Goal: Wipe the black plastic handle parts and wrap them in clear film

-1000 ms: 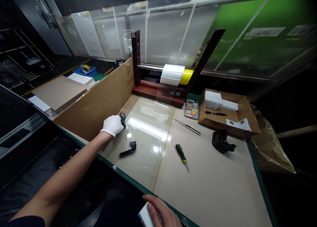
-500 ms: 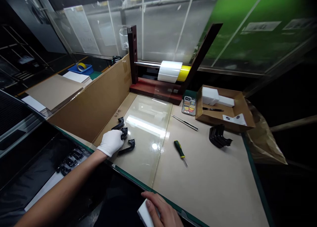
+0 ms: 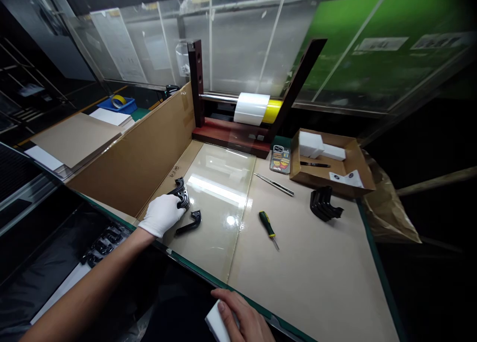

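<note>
My left hand (image 3: 163, 214), in a white glove, has its fingers closed on a black curved plastic part (image 3: 183, 199) over the clear sheet (image 3: 212, 217). Just beyond it a similar black part (image 3: 180, 185) sits close against the held one; the glove hides part of both. Nearer the table's front edge lies a single loose black part (image 3: 191, 223). Bare and low in the picture, my right hand (image 3: 246, 316) grips a white block (image 3: 219, 323) at the table's edge; the block's lower end is cut off by the frame.
A green-handled screwdriver (image 3: 268, 227), tweezers (image 3: 274, 184) and a phone (image 3: 280, 159) lie on the right half. Nested black parts (image 3: 325, 204) stand near a cardboard tray (image 3: 331, 185). A roll stand (image 3: 231, 133) is at the back, a cardboard wall (image 3: 137, 155) at left.
My left hand has brought the held black part closer to the farther one. The right hand keeps its hold on the white block. The view has shifted slightly.
</note>
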The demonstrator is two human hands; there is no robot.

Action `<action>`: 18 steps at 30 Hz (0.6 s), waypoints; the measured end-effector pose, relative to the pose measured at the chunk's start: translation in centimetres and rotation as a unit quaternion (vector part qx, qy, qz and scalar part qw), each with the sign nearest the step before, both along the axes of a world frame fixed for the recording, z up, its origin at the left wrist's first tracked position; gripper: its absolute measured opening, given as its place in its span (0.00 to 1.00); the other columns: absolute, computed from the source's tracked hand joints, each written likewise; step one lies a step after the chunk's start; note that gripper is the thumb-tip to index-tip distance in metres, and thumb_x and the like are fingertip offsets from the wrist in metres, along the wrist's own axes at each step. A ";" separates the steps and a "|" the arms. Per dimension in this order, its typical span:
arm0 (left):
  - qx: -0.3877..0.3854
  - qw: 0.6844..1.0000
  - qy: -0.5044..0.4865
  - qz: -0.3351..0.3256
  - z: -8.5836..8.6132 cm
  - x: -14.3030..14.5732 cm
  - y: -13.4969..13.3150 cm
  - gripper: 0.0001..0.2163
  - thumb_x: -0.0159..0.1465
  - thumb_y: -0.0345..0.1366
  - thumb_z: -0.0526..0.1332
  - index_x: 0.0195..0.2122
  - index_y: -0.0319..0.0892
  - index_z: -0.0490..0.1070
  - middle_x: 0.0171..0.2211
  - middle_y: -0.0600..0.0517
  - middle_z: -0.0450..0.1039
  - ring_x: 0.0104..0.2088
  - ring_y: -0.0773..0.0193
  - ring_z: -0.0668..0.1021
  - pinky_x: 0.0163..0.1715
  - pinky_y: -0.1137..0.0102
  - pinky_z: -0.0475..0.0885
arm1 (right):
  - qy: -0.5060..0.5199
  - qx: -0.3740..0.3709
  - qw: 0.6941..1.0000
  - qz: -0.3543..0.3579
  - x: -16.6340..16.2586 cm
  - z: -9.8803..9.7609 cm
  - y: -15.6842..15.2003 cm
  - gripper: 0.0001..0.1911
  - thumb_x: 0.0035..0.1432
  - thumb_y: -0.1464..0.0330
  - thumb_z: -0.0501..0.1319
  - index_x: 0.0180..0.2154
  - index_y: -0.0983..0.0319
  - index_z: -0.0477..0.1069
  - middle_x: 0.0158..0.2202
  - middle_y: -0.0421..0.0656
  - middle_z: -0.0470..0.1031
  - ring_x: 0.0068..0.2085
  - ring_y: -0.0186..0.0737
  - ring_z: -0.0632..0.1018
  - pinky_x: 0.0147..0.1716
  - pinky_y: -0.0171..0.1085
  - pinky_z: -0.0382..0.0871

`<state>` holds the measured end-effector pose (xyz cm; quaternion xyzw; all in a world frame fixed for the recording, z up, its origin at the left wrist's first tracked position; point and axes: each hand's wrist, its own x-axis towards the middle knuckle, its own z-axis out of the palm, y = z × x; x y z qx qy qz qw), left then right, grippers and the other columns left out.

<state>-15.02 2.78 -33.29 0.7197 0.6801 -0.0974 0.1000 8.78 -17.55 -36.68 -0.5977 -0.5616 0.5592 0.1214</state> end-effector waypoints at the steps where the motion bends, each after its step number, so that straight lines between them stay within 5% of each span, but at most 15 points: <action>1: -0.001 1.000 -0.001 0.002 0.0 0.1 0.1 0.14 0.63 0.45 0.57 0.37 0.47 0.80 0.38 0.45 0.83 0.39 0.51 0.82 0.34 0.66 0.71 | -0.002 -0.001 1.000 0.001 0.0 0.1 0.1 0.26 0.69 0.46 0.47 0.53 0.48 0.76 0.53 0.38 0.80 0.52 0.46 0.80 0.48 0.33 0.72; 6: -0.005 1.000 -0.003 0.008 1.6 -0.1 -0.3 0.13 0.61 0.48 0.60 0.35 0.46 0.80 0.36 0.46 0.82 0.38 0.52 0.82 0.32 0.67 0.69 | -0.002 -0.006 1.000 -0.004 0.0 0.1 0.1 0.26 0.69 0.46 0.48 0.53 0.49 0.76 0.53 0.39 0.79 0.53 0.47 0.79 0.49 0.35 0.72; 11: 0.068 0.997 -0.028 0.039 4.3 -0.8 -3.8 0.16 0.67 0.53 0.56 0.39 0.49 0.77 0.37 0.51 0.81 0.36 0.55 0.81 0.32 0.67 0.67 | -0.003 -0.015 1.000 -0.014 1.1 -0.4 -0.5 0.28 0.67 0.43 0.49 0.59 0.46 0.71 0.58 0.39 0.75 0.55 0.48 0.77 0.52 0.36 0.71; 14: 0.078 0.996 -0.048 0.000 2.9 0.1 -6.6 0.11 0.70 0.46 0.56 0.40 0.49 0.75 0.36 0.53 0.79 0.35 0.59 0.80 0.34 0.68 0.69 | -0.006 0.030 0.999 -0.036 2.0 -0.2 -0.6 0.32 0.62 0.41 0.55 0.62 0.47 0.68 0.58 0.41 0.74 0.53 0.47 0.78 0.50 0.35 0.71; 18: 0.055 0.996 0.040 -0.064 -1.4 2.7 -8.2 0.09 0.69 0.35 0.55 0.45 0.43 0.73 0.40 0.46 0.75 0.37 0.53 0.80 0.34 0.65 0.70 | -0.031 0.027 0.999 -0.023 2.6 0.4 -0.4 0.29 0.63 0.45 0.56 0.61 0.49 0.68 0.54 0.41 0.75 0.49 0.46 0.80 0.47 0.34 0.72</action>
